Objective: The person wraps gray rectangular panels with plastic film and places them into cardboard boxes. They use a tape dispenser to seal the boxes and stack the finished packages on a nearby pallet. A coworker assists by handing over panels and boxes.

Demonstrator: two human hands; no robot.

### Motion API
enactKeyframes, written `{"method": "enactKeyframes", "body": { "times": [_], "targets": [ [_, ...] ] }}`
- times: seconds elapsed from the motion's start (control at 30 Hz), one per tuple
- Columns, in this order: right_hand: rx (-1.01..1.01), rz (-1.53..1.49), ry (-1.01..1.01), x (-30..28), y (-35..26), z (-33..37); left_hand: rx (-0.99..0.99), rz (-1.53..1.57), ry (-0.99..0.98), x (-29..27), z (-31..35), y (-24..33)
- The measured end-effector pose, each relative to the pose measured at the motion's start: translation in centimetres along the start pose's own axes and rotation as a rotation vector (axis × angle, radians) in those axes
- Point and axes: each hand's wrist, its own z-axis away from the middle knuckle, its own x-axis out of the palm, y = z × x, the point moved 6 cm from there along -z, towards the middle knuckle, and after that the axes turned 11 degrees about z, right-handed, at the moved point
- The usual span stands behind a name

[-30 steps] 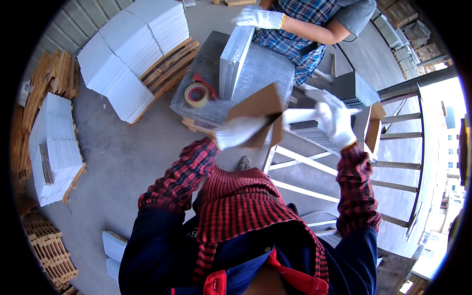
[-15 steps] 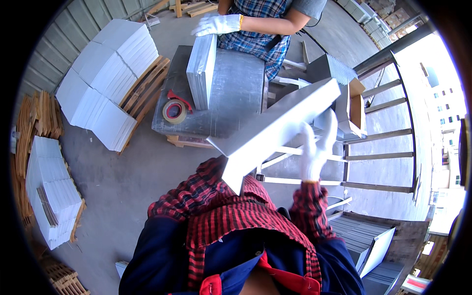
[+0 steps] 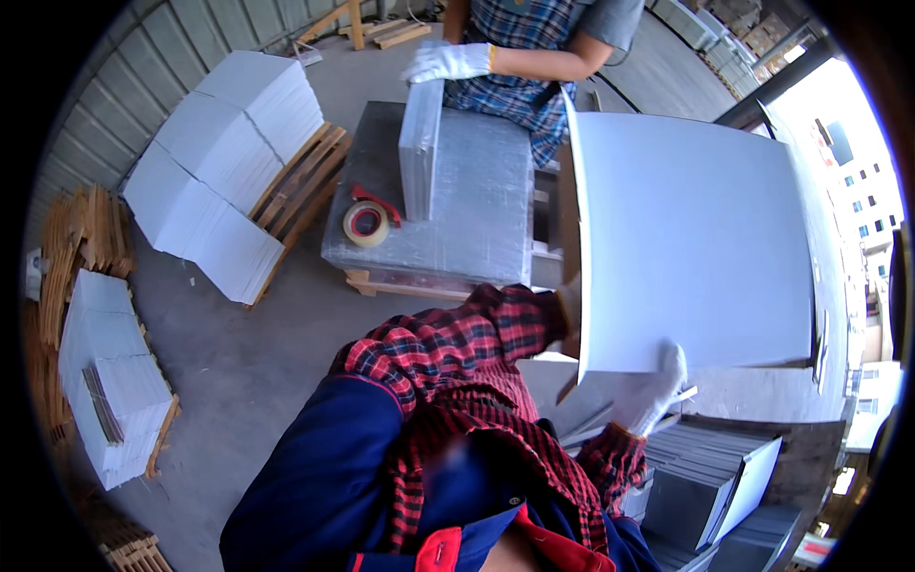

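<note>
A large white panel (image 3: pixel 696 238) is held up in front of me on the right, its broad face toward me. My right hand (image 3: pixel 656 391), in a white glove, grips its lower edge with the thumb over the face. At the panel's left edge is my left hand (image 3: pixel 571 303); its fingers go behind the panel and are mostly hidden. On the plastic-wrapped grey block (image 3: pixel 477 191) ahead, several flat panels (image 3: pixel 419 153) stand upright together. A co-worker's gloved hand (image 3: pixel 450 63) rests on top of them. Beside them lies a red tape dispenser (image 3: pixel 367 222).
Stacked white panels (image 3: pixel 229 153) sit on a wooden pallet (image 3: pixel 300 181) at the left. Another white stack (image 3: pixel 110 381) is nearer, beside wood pieces (image 3: pixel 95 229). Grey panels (image 3: pixel 686 477) stand at the lower right. The co-worker stands behind the block.
The white panel has swung right and turned from nearly edge-on to face me. My left arm has reached across to its left edge. My right hand has moved down to its lower edge.
</note>
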Motion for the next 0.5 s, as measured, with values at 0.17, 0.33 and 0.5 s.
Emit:
{"method": "enactKeyframes", "body": {
  "times": [0.17, 0.33, 0.5],
  "targets": [
    [-0.355, 0.407, -0.209, -1.9, 0.8, -2.4, 0.087, -0.106, 0.205, -14.2, -4.8, 1.9],
    [-0.099, -0.114, -0.157, 8.5, -1.8, -1.9, 0.1, -0.395, 0.358, -27.6, -5.6, 4.3],
    [-0.049, 0.331, -0.36, 14.0, 1.7, -2.1, -0.015, -0.655, 0.291, -38.4, -9.1, 6.2]
  ]
}}
